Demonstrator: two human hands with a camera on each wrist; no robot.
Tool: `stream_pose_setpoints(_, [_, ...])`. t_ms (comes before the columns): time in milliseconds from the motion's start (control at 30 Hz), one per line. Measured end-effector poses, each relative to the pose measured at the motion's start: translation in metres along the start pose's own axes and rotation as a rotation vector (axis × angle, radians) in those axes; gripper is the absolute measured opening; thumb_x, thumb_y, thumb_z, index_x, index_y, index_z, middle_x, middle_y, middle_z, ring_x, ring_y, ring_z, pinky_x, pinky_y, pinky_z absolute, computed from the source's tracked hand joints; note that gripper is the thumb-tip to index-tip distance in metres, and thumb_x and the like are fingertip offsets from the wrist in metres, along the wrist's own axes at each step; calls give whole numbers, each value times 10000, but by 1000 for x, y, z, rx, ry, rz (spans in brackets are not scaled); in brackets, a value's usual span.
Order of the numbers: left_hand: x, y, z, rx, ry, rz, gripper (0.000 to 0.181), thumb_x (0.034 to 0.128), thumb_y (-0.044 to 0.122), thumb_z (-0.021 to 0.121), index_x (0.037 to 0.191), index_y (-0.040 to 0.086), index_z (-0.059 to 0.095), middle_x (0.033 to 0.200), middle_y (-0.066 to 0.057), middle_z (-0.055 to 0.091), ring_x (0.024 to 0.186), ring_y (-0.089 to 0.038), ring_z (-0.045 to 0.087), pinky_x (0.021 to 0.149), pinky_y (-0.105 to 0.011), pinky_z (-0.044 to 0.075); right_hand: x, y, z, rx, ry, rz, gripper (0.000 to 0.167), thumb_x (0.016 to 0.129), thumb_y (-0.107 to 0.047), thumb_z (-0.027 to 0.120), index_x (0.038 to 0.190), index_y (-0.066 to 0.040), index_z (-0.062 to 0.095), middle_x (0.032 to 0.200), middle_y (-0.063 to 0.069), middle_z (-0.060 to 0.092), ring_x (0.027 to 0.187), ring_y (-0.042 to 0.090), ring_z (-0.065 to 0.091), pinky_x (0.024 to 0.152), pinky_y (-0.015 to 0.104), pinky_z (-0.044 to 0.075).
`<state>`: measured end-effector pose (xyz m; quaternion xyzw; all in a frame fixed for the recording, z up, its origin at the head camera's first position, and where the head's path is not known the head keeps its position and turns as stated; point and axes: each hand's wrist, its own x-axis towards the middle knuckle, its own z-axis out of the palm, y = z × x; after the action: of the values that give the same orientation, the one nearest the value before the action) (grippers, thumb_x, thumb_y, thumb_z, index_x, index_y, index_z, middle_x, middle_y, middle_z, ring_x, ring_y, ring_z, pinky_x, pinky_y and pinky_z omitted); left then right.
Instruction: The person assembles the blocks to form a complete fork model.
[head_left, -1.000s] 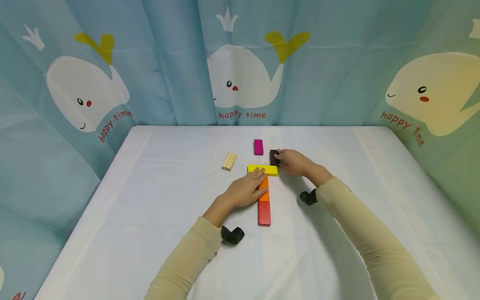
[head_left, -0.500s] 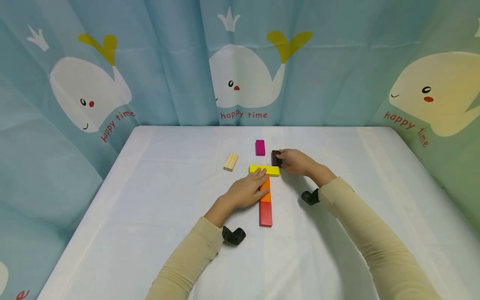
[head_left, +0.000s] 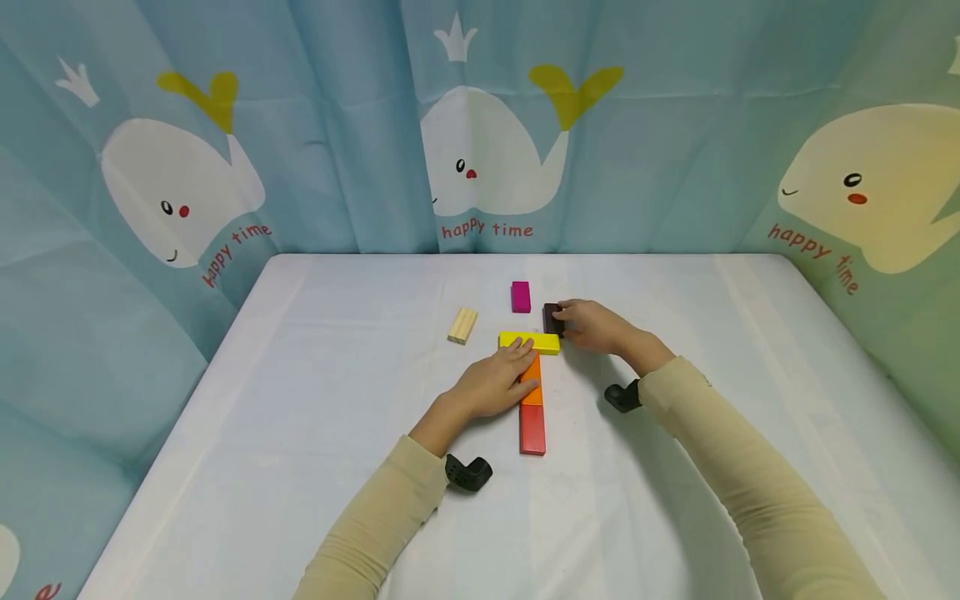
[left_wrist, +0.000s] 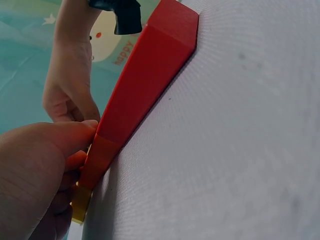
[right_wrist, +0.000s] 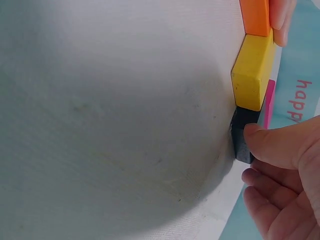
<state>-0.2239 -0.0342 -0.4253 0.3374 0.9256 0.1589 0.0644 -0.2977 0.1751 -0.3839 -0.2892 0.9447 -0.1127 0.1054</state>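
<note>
In the head view, a red block (head_left: 532, 430) and an orange block (head_left: 533, 397) lie end to end in a line. A yellow block (head_left: 546, 342) lies crosswise at the far end of the orange one. My left hand (head_left: 486, 387) rests on these blocks, fingers stretched over the yellow and thumb on the orange. At the yellow block's right end stands a dark block (head_left: 551, 318), which my right hand (head_left: 594, 325) pinches between thumb and fingers. The right wrist view shows the thumb on the dark block (right_wrist: 245, 117), close against the yellow block (right_wrist: 248, 70).
A magenta block (head_left: 521, 297) lies beyond the yellow one. To the left sits a pale, grooved wooden block (head_left: 462, 326). The white table (head_left: 337, 350) ends at a blue curtain (head_left: 345, 167) with whale prints. Black devices (head_left: 469, 473) hang at both wrists.
The whole head view shifts slightly. Both hands keep their places on the blocks, and the blocks stay as they were.
</note>
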Motion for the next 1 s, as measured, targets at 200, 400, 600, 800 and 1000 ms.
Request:
stream_pose_setpoints(200, [0, 0, 0, -5, -2, -5, 558, 971, 410, 395, 1428, 96, 330, 1492, -30, 227, 1365, -140, 143, 1082, -282, 164, -1, 0, 1, -11, 9, -26, 397, 835, 36, 611, 1216, 111, 530, 1276, 293, 467, 1184, 404, 437, 977, 488, 349])
stream_pose_setpoints(400, [1, 0, 0, 2, -10, -9, 558, 970, 407, 400, 1429, 98, 325, 1491, -27, 224, 1365, -137, 144, 1082, -274, 160, -2, -2, 2, -7, 23, -32, 378, 834, 65, 584, 1203, 126, 532, 1265, 306, 469, 1183, 414, 435, 977, 491, 347])
stream_pose_setpoints(600, [2, 0, 0, 1, -10, -7, 562, 970, 410, 401, 1429, 94, 325, 1492, -29, 224, 1365, -138, 143, 1083, -275, 157, -2, -2, 3, -9, 32, -32, 371, 845, 50, 582, 1204, 127, 530, 1265, 310, 465, 1180, 417, 435, 980, 492, 345])
stream_pose_setpoints(800, [1, 0, -1, -3, -12, -12, 560, 970, 404, 404, 1428, 92, 325, 1492, -26, 224, 1366, -133, 132, 1083, -276, 156, -3, -3, 4, -1, 49, -39, 370, 851, 34, 588, 1204, 127, 530, 1272, 314, 455, 1179, 420, 434, 981, 492, 345])
stream_pose_setpoints(1000, [1, 0, -1, -2, -7, -7, 560, 969, 403, 406, 1427, 90, 329, 1489, -30, 233, 1366, -138, 139, 1082, -281, 166, -4, -5, 4, -1, 59, -31, 376, 855, 23, 595, 1211, 123, 527, 1270, 312, 457, 1170, 421, 442, 976, 493, 351])
